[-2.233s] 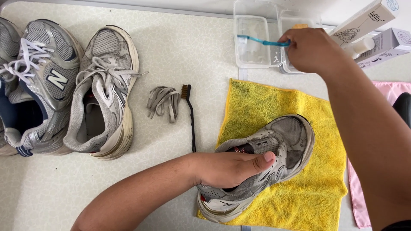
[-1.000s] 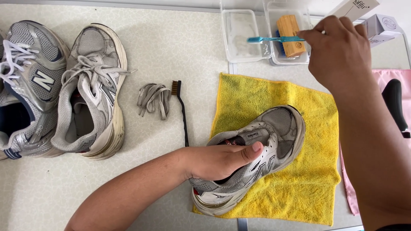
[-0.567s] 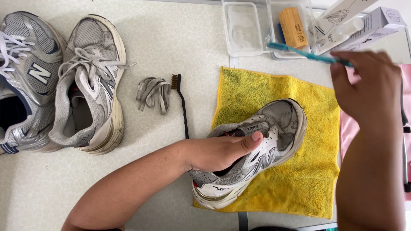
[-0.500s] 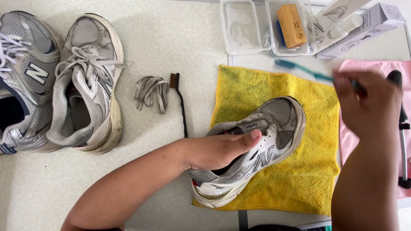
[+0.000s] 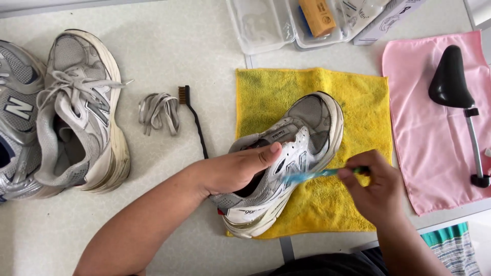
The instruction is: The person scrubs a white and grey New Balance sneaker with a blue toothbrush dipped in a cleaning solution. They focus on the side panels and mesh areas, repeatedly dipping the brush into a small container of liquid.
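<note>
Pale speckled table, seen from above. Three sneakers in all. Two grey ones sit side by side at the left: one whole with laces in, one cut off by the frame edge. The third sneaker lies tilted on its side on a yellow cloth, toe pointing up and to the right, no laces in it.

Two cloths: the yellow one in the middle, a pink one just beside it on the right. One black shoe tree with a metal rod rests on the pink cloth.

One bundle of loose grey laces lies between the left sneakers and the yellow cloth. One small black-handled brush lies right beside the laces.

Left hand: grip closed on the third sneaker, fingers inside the opening, thumb pressed on the tongue.

Right hand: grip clamped on one blue toothbrush, its head against the side of the sneaker.

Two clear plastic tubs at the top edge. The left tub holds clear liquid, as far as can be told. The right tub holds an orange block; what else is in it cannot be told. One white carton lies beside the tubs.
</note>
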